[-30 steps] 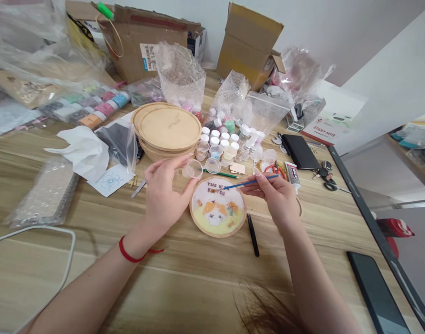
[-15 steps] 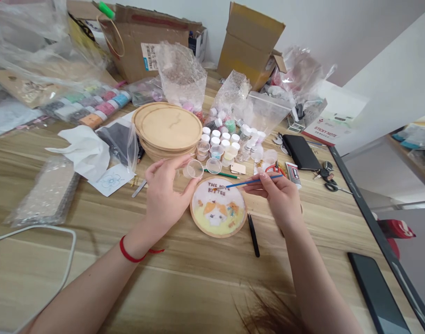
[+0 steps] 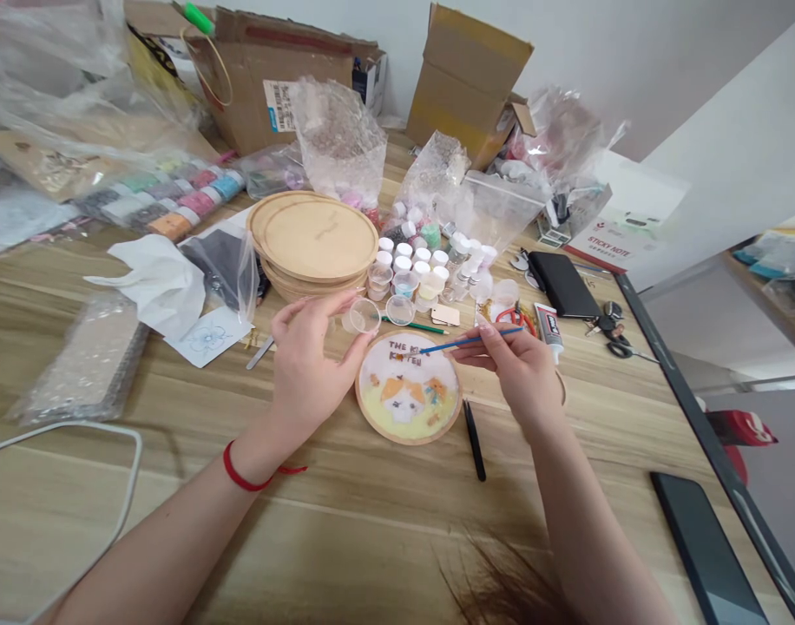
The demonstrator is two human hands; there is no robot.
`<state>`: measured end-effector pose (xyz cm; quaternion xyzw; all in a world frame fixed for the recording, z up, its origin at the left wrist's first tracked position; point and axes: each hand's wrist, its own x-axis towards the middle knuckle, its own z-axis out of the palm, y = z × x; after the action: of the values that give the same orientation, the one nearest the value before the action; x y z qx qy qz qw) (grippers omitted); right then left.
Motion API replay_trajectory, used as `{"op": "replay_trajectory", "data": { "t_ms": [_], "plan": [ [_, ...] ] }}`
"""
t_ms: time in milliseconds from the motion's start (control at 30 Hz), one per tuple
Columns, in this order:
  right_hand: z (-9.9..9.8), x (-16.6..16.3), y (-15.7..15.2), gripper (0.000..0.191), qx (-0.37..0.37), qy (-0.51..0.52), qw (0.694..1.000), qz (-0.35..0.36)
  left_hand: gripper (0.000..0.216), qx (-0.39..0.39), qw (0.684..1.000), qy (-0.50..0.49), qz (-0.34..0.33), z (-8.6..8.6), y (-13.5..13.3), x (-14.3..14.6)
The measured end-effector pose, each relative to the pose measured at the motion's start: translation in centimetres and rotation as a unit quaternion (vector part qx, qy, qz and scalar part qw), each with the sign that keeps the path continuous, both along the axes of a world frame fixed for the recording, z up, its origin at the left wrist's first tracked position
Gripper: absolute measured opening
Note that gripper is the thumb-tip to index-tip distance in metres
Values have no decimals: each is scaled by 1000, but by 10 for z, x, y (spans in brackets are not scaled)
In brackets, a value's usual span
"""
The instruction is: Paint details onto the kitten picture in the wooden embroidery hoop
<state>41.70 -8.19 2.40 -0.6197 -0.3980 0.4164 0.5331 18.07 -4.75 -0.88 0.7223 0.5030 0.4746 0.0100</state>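
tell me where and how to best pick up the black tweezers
Probably by the thicker near half of the black tweezers, pinched across their long sides, coming from above and the near side. They lie on the table with narrow tips pointing away from the camera and thicker end nearer; the round kitten picture sits close to their left.

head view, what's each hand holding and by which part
The left hand holds a clear plastic cup near its rim; the right hand holds a blue-handled brush by the rear of its handle.

soft light, faint shadows, stretched edges
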Motion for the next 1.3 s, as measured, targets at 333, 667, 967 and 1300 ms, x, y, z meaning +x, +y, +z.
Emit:
{"op": "replay_trajectory", "data": {
  "t_ms": [333,667,967,1300],
  "plan": [
    [0,3,0,47,-12,-5,1000,-2,41,3,1000,10,7,-2,1,0],
    [2,1,-1,47,-15,-4,1000,-4,41,-3,1000,6,5,-2,1,-1],
    [1,1,-1,47,-12,-5,1000,-5,41,-4,1000,4,0,-2,2,-1],
    [2,-4,-2,47,-12,13,1000,10,41,-3,1000,4,3,0,1,0]
  ]
}}
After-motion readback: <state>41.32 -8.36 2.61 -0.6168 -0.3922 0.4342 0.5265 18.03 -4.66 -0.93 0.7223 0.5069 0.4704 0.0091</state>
